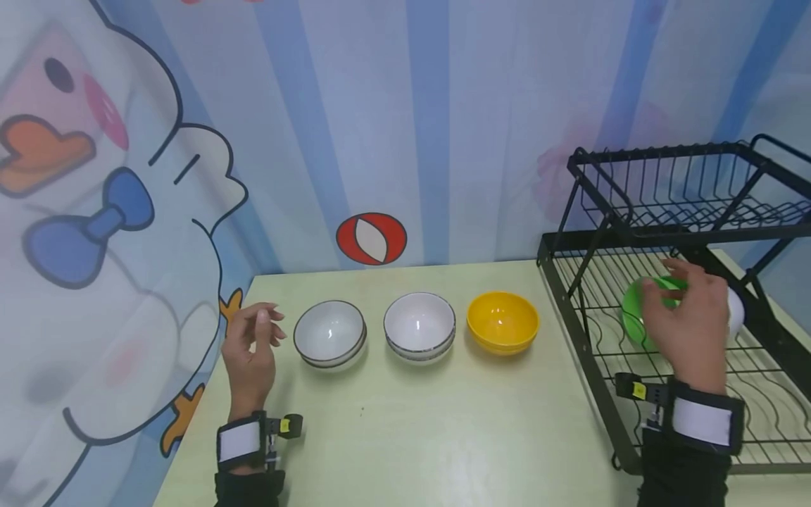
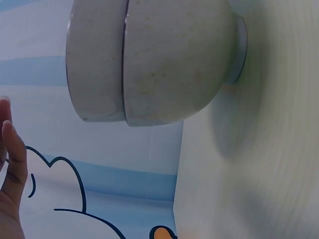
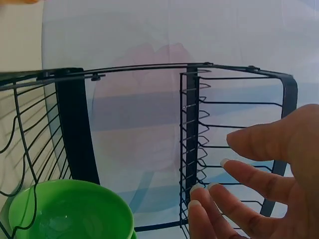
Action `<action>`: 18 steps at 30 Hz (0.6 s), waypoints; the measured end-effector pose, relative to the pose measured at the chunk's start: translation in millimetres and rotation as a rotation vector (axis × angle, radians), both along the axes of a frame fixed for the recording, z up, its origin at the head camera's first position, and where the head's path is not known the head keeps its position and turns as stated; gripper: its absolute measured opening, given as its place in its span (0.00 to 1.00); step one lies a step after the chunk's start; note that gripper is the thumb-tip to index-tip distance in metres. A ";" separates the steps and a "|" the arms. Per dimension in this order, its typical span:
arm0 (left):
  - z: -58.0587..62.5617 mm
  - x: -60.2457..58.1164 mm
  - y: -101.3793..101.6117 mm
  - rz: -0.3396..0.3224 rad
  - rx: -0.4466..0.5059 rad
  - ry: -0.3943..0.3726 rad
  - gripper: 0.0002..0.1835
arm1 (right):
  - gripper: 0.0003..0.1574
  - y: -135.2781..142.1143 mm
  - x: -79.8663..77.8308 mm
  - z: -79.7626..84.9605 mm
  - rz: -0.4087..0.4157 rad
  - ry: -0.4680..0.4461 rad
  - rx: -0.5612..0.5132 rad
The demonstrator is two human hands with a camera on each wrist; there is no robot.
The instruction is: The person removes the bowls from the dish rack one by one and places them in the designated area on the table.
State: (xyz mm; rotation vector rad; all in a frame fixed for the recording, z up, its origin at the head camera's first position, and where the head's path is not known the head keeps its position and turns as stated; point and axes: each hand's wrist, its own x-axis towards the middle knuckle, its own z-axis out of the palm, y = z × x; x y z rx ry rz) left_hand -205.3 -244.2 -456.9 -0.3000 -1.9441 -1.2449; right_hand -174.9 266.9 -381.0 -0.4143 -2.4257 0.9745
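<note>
My left hand is raised at the left, fingers loosely bent and holding nothing. Just right of it stands a stack of white bowls with dark rims; its side fills the left wrist view. A second white bowl stack is in the middle, then a stack of yellow bowls. My right hand hovers over the dish rack's lower tier, thumb and fingers apart with nothing between them. Beneath it a green bowl sits tilted, partly hidden; the right wrist view shows its inside.
The black two-tier dish rack stands at the right, its upper basket above and behind my right hand. Part of a white dish shows beside that hand. A printed cloth backdrop rises behind the pale table.
</note>
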 end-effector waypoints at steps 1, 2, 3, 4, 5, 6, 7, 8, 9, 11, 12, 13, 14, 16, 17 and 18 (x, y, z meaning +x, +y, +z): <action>0.8 0.3 0.3 -0.002 -0.003 0.002 0.11 | 0.32 1.1 0.3 0.0 -0.014 0.001 -0.002; 1.2 0.4 0.5 -0.003 -0.006 0.003 0.11 | 0.32 2.2 0.5 0.1 -0.026 0.002 -0.006; 1.8 0.4 0.7 -0.003 -0.007 0.005 0.11 | 0.32 3.1 0.6 0.2 -0.037 0.003 -0.009; 2.4 0.6 1.1 -0.003 -0.006 0.008 0.11 | 0.32 3.8 0.7 0.2 -0.049 0.004 -0.013; 3.2 0.8 1.6 -0.002 -0.006 0.009 0.11 | 0.32 4.3 0.7 0.1 -0.058 0.003 -0.015; 3.9 1.0 2.4 -0.001 -0.006 0.013 0.11 | 0.32 4.7 0.8 0.0 -0.064 0.003 -0.019; 5.4 1.6 3.4 0.001 -0.007 0.015 0.11 | 0.32 5.1 0.8 0.0 -0.067 -0.001 -0.021; 7.4 2.7 4.9 0.002 -0.010 0.015 0.10 | 0.32 5.5 0.8 -0.2 -0.067 -0.003 -0.021; 10.2 4.3 6.9 0.004 -0.013 0.017 0.10 | 0.32 5.8 0.8 -0.4 -0.067 -0.008 -0.021; 16.3 7.2 11.2 0.005 -0.026 0.021 0.10 | 0.32 6.4 0.8 -0.9 -0.069 -0.014 -0.020; 19.9 8.9 13.6 -0.003 -0.026 0.030 0.10 | 0.32 6.9 0.8 -1.2 -0.069 -0.016 -0.020; 22.7 10.1 15.2 -0.007 -0.031 0.033 0.10 | 0.32 7.5 0.8 -1.6 -0.071 -0.020 -0.022; 24.7 10.7 16.5 -0.015 -0.036 0.037 0.10 | 0.33 7.9 0.8 -2.2 -0.074 -0.023 -0.026; 25.4 9.3 16.7 -0.028 -0.046 0.046 0.10 | 0.33 9.0 0.8 -3.3 -0.085 -0.029 -0.033; 24.7 8.1 16.2 -0.036 -0.049 0.052 0.10 | 0.34 9.5 0.8 -4.0 -0.089 -0.035 -0.041; 23.1 6.6 15.2 -0.043 -0.052 0.053 0.10 | 0.34 10.1 0.8 -4.7 -0.093 -0.038 -0.046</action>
